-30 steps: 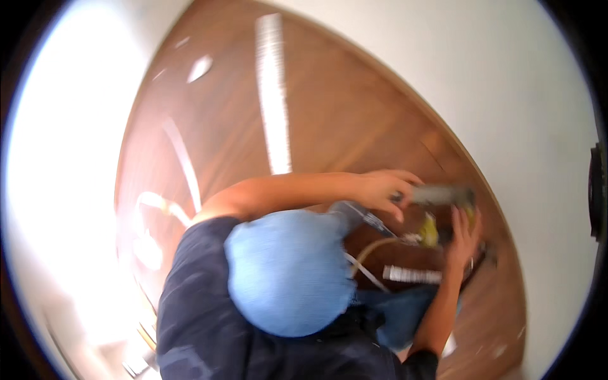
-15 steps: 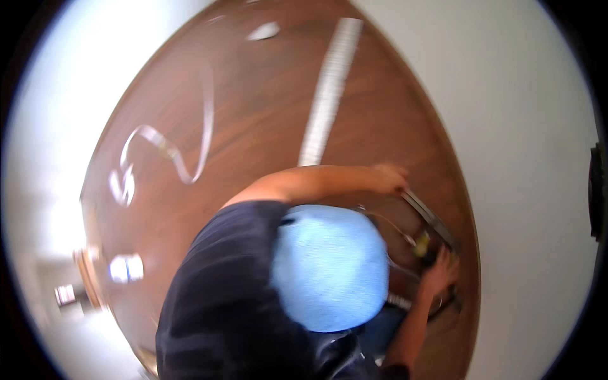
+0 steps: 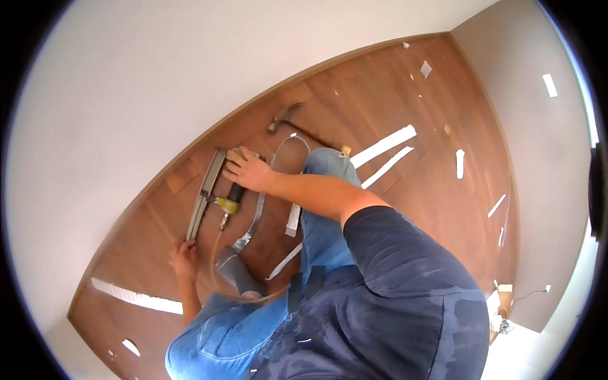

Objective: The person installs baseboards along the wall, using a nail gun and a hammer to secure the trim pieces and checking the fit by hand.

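A pneumatic nail gun (image 3: 232, 198) with a long metal magazine and a yellow-green handle end lies over the brown wood floor (image 3: 380, 240), near the wall. My right hand (image 3: 249, 172) reaches across and grips its head end, fingers over the top. At the opposite end of the magazine, the fingers of my left hand (image 3: 183, 256) close on its tip. A thin, clear yellowish air hose (image 3: 213, 266) runs from the fitting on the handle and loops past my sock-covered foot (image 3: 237, 275). Both hands are partly seen from above, so their undersides are hidden.
A claw hammer (image 3: 288, 119) lies beyond my bent knee, close to the baseboard (image 3: 253, 98). A silvery strip (image 3: 253, 228) lies beside the nail gun. White strips (image 3: 386, 145) and small scraps (image 3: 425, 68) are scattered about. A cord hangs from a wall outlet (image 3: 548, 289) at right.
My view has swung round and is sharper, so the nail gun now appears at left instead of right. Both hands remain on it. The hammer and more of my legs have come into view.
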Demonstrator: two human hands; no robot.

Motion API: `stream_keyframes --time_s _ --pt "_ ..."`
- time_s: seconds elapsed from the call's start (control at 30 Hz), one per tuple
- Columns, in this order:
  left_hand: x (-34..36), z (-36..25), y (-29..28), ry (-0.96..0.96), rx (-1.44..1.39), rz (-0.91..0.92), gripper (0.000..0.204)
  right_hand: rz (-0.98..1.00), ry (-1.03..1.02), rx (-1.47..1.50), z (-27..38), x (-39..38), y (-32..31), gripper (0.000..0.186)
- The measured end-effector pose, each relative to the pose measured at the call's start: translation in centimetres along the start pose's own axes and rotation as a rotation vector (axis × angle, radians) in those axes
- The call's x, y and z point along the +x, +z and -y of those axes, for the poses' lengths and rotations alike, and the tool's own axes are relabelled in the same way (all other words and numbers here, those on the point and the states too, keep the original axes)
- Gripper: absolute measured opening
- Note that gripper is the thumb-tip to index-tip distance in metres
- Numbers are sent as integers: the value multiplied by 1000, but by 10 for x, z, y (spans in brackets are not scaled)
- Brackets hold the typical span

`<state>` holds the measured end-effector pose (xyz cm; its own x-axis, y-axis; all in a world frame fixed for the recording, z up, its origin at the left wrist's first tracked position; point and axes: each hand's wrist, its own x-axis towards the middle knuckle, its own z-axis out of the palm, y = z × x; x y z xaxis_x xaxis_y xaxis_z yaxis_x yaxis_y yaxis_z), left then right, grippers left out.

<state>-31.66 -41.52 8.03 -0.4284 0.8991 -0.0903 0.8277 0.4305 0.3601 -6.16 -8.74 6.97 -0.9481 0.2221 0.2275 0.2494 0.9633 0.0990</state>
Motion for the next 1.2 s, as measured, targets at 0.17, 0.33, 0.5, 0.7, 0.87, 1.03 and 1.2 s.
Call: stream_keyframes --time_s 0.17,0.33,0.5,0.7,0.87,1.03,1.2 --pt "16 16 21 22 -309 81 24 5 79 35 10 -21 15 38" --pt "-3 33 15 80 -229 11 39 78 107 292 4 -16 -49 47" --pt "-29 52 -71 -190 -324 -77 35 -539 448 296 -84 -65 -154 43" --pt "-24 -51 -243 -404 -917 -275 25 -76 1493 -199 -108 -405 -77 63" --pt "-38 -221 -337 121 -559 -173 23 267 1819 -115 4 -423 -47 67" --pt "52 -265 -294 527 78 207 9 264 1731 -281 2 -427 -49 64" --pt "128 -267 -263 636 26 305 6 238 1733 -199 -3 -424 -49 64"
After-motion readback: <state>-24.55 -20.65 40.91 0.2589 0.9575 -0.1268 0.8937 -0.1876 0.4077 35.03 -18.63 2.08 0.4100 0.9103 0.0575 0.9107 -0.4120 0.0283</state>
